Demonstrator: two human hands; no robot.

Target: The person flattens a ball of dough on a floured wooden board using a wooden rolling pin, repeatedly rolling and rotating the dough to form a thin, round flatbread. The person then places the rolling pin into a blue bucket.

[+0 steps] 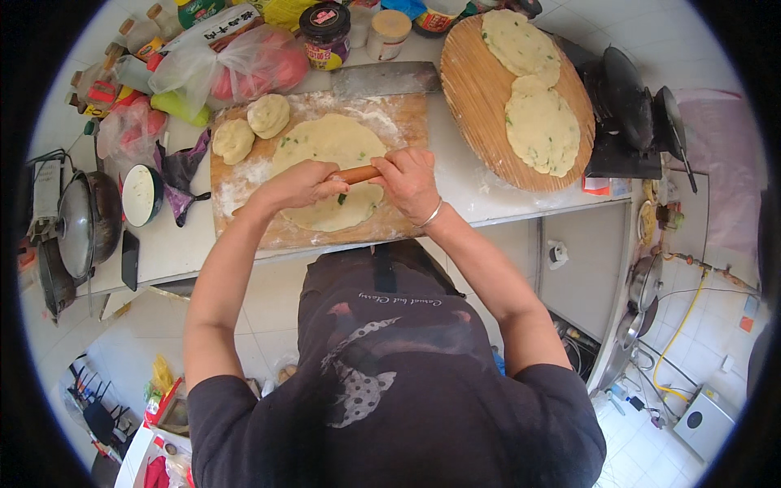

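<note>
A round sheet of dough with green bits [329,137] lies flat on a floured wooden board [403,116]. Across it runs a wooden rolling pin [357,175]. My right hand [407,183], with a bangle at its wrist, grips the pin's right end. My left hand [308,183] rests on the pin further left, its fingers bent over it; the pin's far left end shows beyond my left wrist. Two balls of dough [269,116] [233,141] sit on the board's upper left corner. Two flat dough rounds [543,128] [521,46] overlap slightly on a round wooden board [473,104].
A cleaver [384,79] lies behind the floured board. Jars [324,36], bottles and plastic bags [256,64] crowd the counter's back. On the left are a bowl [140,195], a phone [130,259] and a lidded pan [76,226]. Dark pans [625,97] stand at right.
</note>
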